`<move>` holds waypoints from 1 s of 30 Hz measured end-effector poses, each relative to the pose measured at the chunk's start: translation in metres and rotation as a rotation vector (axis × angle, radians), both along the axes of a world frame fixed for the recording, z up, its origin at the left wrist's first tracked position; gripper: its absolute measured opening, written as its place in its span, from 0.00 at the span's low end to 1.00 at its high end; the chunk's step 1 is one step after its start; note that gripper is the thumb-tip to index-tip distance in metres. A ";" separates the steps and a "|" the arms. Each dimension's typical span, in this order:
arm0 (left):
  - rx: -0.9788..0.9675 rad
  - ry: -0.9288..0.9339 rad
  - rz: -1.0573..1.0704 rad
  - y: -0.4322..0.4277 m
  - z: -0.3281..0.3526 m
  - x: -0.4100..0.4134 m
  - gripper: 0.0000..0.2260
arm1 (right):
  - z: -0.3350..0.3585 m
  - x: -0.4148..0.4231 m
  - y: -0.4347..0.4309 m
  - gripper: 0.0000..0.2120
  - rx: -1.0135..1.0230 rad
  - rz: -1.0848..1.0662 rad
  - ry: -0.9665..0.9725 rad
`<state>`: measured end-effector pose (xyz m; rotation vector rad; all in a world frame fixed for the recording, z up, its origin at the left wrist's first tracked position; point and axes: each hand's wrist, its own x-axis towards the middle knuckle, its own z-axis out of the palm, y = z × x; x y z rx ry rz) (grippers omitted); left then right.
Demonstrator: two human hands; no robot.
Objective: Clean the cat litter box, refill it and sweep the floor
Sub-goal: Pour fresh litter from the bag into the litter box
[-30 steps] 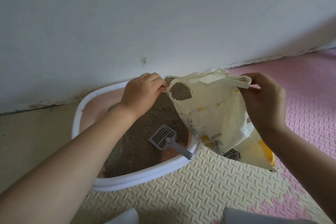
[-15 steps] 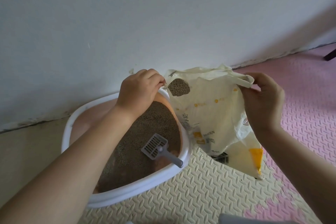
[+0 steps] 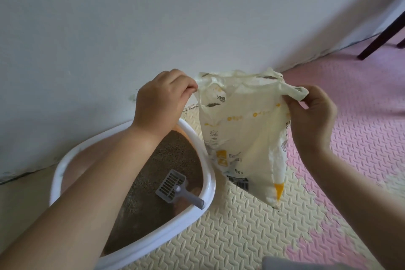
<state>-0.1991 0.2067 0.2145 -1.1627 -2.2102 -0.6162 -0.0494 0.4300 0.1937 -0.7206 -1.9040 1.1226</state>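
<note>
left hand (image 3: 162, 103): fingers clenched, pinching the top-left corner of the bag's mouth; held over the far end of the box, forearm crossing above the litter.
right hand (image 3: 311, 120): thumb and curled fingers pinching the folded top-right corner of the bag's mouth; at 3 o'clock of the bag.
litter bag (image 3: 245, 129): cream plastic with yellow marks and a barcode, hung upright between both hands, mouth at 12 o'clock, dark grains showing near the top edge; just beside the box at its 3 o'clock. Lower corner down by the cream mat, touching or not cannot be told.
litter box (image 3: 207, 160): white rim, pinkish inside walls, standing on the floor against the wall.
litter (image 3: 162, 160): brown-grey grains covering the box bottom.
scoop (image 3: 175, 186): grey, slotted, lying on the litter; head toward 10 o'clock, handle toward 4 o'clock with its end at the near rim.
cream mat (image 3: 230, 237): ribbed foam tile under the box and bag.
pink mat (image 3: 361, 138): joined to the cream tile at its 3 o'clock.
wall (image 3: 197, 17): pale, filling the frame's 12 o'clock half.
furniture leg (image 3: 381, 35): dark, slanted, at the frame's 2 o'clock.
</note>
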 end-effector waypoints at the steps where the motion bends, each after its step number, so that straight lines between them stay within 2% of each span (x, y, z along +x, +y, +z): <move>1: -0.004 -0.003 -0.011 0.005 -0.001 0.002 0.04 | -0.002 0.002 0.003 0.02 -0.017 -0.012 -0.006; 7: -0.069 -0.041 -0.132 0.037 -0.013 0.010 0.01 | -0.019 0.013 0.018 0.02 -0.072 -0.102 -0.087; 12: -0.140 -0.072 -0.237 0.060 -0.034 0.019 0.07 | -0.029 0.020 0.030 0.04 -0.110 -0.166 -0.117; 15: -0.128 -0.095 -0.227 0.067 -0.040 0.020 0.05 | -0.032 0.019 0.035 0.04 -0.111 -0.181 -0.125; 17: -0.092 -0.186 -0.192 0.068 -0.042 0.023 0.02 | -0.035 0.019 0.037 0.04 -0.094 -0.175 -0.134; 20: -0.040 -0.337 -0.172 0.067 -0.048 0.031 0.06 | -0.038 0.022 0.037 0.04 -0.085 -0.158 -0.154; 22: -0.026 -0.461 -0.170 0.061 -0.053 0.034 0.18 | -0.038 0.024 0.039 0.04 -0.091 -0.149 -0.145; 24: -0.030 -0.716 -0.124 0.051 -0.058 0.036 0.33 | -0.038 0.026 0.042 0.04 -0.090 -0.135 -0.142; 25: -0.054 -0.850 -0.091 0.046 -0.062 0.036 0.38 | -0.037 0.027 0.042 0.04 -0.093 -0.127 -0.140; 27: -0.139 -1.015 -0.062 0.041 -0.071 0.036 0.36 | -0.035 0.030 0.042 0.05 -0.110 -0.105 -0.125; 30: -0.071 -1.053 -0.057 0.048 -0.082 0.039 0.22 | -0.033 0.033 0.038 0.08 -0.168 -0.019 -0.071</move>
